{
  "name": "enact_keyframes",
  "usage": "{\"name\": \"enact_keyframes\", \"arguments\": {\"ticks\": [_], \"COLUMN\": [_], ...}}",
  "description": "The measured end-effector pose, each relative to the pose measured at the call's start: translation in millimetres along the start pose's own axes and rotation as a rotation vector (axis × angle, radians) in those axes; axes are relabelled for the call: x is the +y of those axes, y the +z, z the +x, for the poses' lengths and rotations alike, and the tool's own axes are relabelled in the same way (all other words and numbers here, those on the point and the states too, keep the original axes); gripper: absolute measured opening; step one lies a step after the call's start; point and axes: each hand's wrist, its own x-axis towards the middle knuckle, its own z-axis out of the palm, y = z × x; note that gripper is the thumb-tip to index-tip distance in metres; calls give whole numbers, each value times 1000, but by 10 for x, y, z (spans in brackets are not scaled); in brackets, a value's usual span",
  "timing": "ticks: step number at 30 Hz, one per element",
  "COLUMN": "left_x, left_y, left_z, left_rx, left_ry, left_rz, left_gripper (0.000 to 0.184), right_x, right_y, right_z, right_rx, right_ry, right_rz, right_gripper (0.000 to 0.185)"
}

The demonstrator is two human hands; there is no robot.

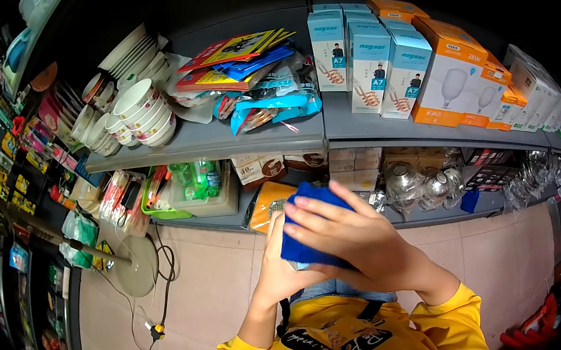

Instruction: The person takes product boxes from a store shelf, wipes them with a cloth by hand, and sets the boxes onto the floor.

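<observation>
In front of my yellow shirt, my left hand [277, 261] is closed around a box-like thing [298, 265]. Only a pale blue-white edge of it shows below a cloth, so its kind is mostly hidden. A dark blue cloth [305, 249] covers its top and side. My right hand [369, 237] lies over the cloth and presses it against the held thing, fingers stretched across it. Behind my hands, an orange box [271, 198] sits on the lower shelf. On the shelf above stand light-blue boxes [369, 63] marked A7.
Stacked bowls [144, 111], booklets [233, 53] and orange bulb boxes [454, 75] fill the upper shelf [222, 143]. Below are a plastic bin [205, 207] and wrapped metal lamps [404, 179]. A stand's round base [137, 265] and a cable [168, 275] occupy the floor at left.
</observation>
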Motion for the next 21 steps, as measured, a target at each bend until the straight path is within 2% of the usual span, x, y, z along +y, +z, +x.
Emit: {"name": "enact_keyframes", "arguments": {"ticks": [1,2,3,6,8,9,11,14,16,18,21], "left_x": [-3,-47,-79,-35,96,63,81,272,214,108,-21], "left_y": [-1,-43,-4,39,71,65,58,94,116,79,1], "left_z": [-13,-33,-56,-44,45,92,139,183,152,134,115], "left_rx": [26,-48,-3,6,17,12,-5,40,128,125,92], "left_ry": [35,-4,-134,-291,-214,-165,-307,-401,-450,-478,-494], "left_rz": [22,28,-156,-342,-401,-321,-471,-794,-868,-963,-1159], "left_gripper": [78,71,68,67,75,82,77,63,56,54,53], "right_x": [26,50,76,151,264,303,343,358,306,325,291], "right_y": [24,40,38,8,44,62,113,208,262,374,393], "right_z": [-18,-32,-42,-44,-77,-87,-72,-47,-34,-19,-31], "right_rx": [-25,-51,-68,-110,26,83,206,366,427,528,524], "right_ry": [-54,-110,-155,-172,-145,-97,-2,153,300,336,355], "right_rz": [94,186,242,328,512,583,716,871,1128,1320,1325], "right_gripper": [40,40,39,39,30,26,21,29,39,44,48]}}
